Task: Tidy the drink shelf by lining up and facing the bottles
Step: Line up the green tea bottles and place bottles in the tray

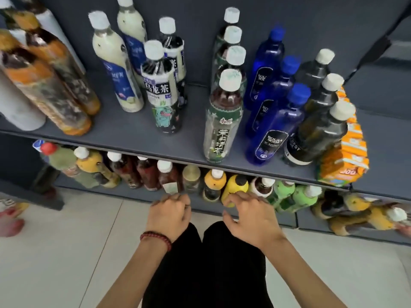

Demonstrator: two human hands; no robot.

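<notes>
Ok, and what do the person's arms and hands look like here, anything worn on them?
Both forearms are bare, with no sleeves or gloves. The left hand has a dark red bead bracelet round its wrist; the right hand carries no ring, watch or band that shows.

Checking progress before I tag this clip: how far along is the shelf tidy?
Done, apparently: on the upper shelf the blue bottles, green-label teas and dark white-capped bottles stand in front-to-back rows, front labels facing out. In hand: the left hand and right hand sit at the lower shelf's front, near the yellow bottle, gripping nothing visible. Left: lower shelf looks mixed; far-right bottles lie tipped.
</notes>
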